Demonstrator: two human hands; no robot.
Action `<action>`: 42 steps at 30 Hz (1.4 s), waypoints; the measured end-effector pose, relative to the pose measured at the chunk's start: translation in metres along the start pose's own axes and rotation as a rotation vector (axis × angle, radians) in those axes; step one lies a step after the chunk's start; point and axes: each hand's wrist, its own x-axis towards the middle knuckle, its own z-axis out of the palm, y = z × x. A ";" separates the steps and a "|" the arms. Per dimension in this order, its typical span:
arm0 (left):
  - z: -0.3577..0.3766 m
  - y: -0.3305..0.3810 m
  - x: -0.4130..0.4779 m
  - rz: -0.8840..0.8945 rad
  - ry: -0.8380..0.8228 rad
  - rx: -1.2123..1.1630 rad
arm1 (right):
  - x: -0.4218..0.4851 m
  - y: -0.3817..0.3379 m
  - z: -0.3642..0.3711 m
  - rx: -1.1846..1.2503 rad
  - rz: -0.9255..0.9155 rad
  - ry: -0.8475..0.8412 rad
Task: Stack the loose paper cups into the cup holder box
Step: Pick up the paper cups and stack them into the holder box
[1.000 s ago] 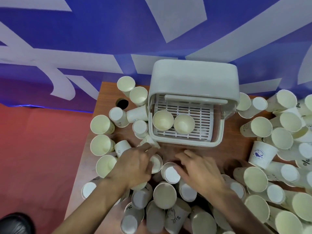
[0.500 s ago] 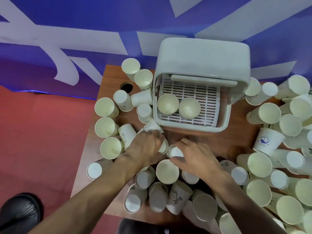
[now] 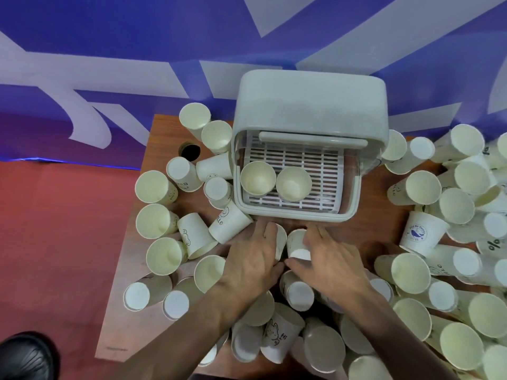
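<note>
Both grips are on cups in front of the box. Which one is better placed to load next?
Right, probably. The right grip pinches the right cup in plain sight, in line with the bare rack in the box. The left grip mostly hides the left cup.

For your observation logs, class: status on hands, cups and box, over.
Left hand grips tipped cup, right hand grips sideways cup. Box open, two cups inside. Loose cups crowd table.

I can read "LLo" under a small smile on the tipped cup point(image 3: 229, 224) lying left of centre. Far right, a lying cup point(image 3: 493, 246) shows a bold "%". The whale cup point(image 3: 419, 234) has blue lettering, too small for me.
</note>
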 end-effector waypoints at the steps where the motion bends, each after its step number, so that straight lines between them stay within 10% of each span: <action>1: -0.001 0.001 0.000 -0.024 -0.018 0.005 | 0.001 -0.001 0.000 0.030 0.028 -0.013; 9: -0.002 -0.005 0.014 -0.466 -0.262 -0.447 | 0.018 0.004 -0.004 0.362 0.246 -0.249; 26: 0.000 -0.016 0.043 -0.721 -0.557 -0.873 | 0.038 0.023 0.013 1.338 0.685 -0.509; 37: 0.004 -0.016 0.033 -0.604 -0.513 -0.840 | 0.031 0.028 -0.005 1.146 0.571 -0.354; 42: 0.010 -0.010 0.023 -0.294 -0.269 -0.322 | 0.021 0.026 -0.010 0.966 0.419 -0.219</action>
